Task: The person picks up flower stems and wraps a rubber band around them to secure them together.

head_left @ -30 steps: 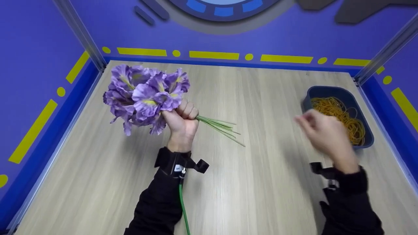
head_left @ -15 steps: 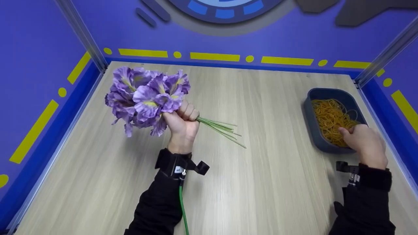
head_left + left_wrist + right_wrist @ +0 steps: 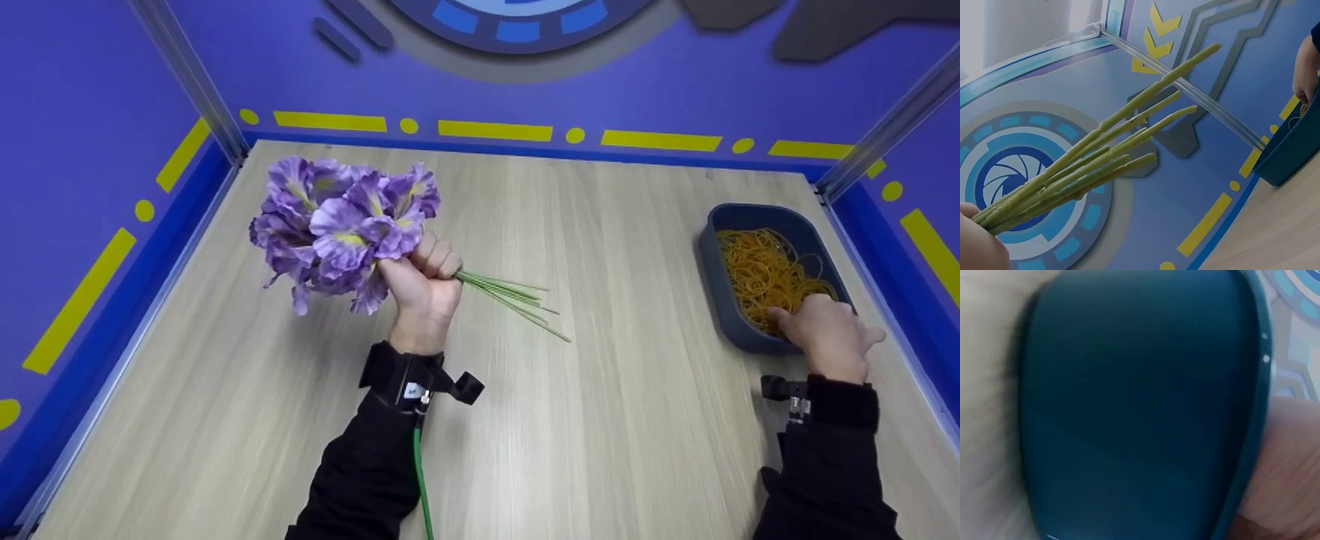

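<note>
My left hand [image 3: 426,281] grips a bunch of purple irises [image 3: 352,225], fingers wrapped round the stems just under the blooms. The green stems [image 3: 1089,163] stick out past the little-finger side and fan apart at their ends, pointing right. At the right of the table, my right hand [image 3: 825,334] reaches over the near rim of a dark blue bin [image 3: 720,300], its thumb and fingers down among tan rubber bands [image 3: 765,270]. Its fingertips are hidden there, so I cannot tell whether they pinch a band. The bin's outer wall [image 3: 1134,405] fills most of the right wrist view.
The light wooden table [image 3: 585,420] has blue panels [image 3: 510,97] along its back and sides, with metal posts [image 3: 187,75] at the corners. A green cable [image 3: 421,472] runs from the left wrist strap along the sleeve.
My right hand moved from above the table left of the bin to its near end, then shifted slightly left, its fingers among the bands. The left hand and the irises barely moved.
</note>
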`<state>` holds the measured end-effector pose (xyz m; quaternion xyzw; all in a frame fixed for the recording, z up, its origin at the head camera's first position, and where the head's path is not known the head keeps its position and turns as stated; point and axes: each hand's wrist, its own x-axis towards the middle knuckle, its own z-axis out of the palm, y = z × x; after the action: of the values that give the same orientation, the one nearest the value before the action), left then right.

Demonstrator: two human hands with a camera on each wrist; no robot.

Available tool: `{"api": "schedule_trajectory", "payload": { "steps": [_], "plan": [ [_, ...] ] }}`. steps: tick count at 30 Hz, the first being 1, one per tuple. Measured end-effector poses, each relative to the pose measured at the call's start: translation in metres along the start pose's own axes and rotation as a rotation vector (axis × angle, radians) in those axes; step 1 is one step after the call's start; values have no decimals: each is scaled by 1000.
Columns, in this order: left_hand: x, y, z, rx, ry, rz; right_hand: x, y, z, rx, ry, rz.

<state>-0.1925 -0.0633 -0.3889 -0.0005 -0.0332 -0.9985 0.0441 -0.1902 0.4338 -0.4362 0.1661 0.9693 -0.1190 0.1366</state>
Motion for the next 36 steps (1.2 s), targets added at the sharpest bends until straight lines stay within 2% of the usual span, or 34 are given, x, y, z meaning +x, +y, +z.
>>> {"api": "schedule_trajectory", "payload": {
  "steps": [3, 7, 14, 22, 25, 29, 36],
  "plan": [
    [0, 0, 0, -3, -5, -1, 1, 0, 1, 30, 24, -6],
    [0, 0, 0, -7, -17, -1, -1, 2, 0, 76, 101, -40],
    [0, 0, 2, -8, -35, -23, -10, -3, -6, 123, 361, -131],
    [0, -1, 1, -8, -77, -44, -28, -25, -19, 213, 634, -200],
    [0, 0, 0, -7, -85, -53, -36, -38, -23, 285, 735, -266],
    [-1, 0, 1, -3, -92, -53, -44, -53, -24, 397, 817, -385],
    [-1, 1, 1, -7, -91, -57, -61, -83, -24, 479, 886, -714]
  ]
}}
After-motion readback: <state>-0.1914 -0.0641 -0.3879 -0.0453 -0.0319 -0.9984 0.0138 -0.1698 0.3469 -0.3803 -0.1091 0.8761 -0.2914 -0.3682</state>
